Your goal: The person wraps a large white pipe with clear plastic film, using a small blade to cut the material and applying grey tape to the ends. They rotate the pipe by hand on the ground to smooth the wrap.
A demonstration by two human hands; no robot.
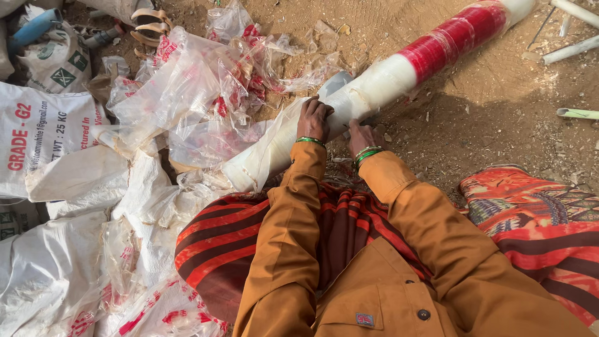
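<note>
Both hands grip the wrapped pipe (374, 84): left hand (314, 118) curled over its top, right hand (364, 136) pinching the wrapping's lower edge, bare dirt (474, 125) rightward.

Mustard-brown buttoned jacket sleeves, green bangles (310, 141) at both wrists, red-striped dark cloth over lap

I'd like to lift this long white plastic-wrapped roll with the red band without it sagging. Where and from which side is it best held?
Probably the bare white stretch of the long white roll, between its near end and the red band. It lies slanting on the dirt ground, so come from above, across its width, one hand each side. The left hand already rests over it; the right hand sits at its lower edge.
</note>
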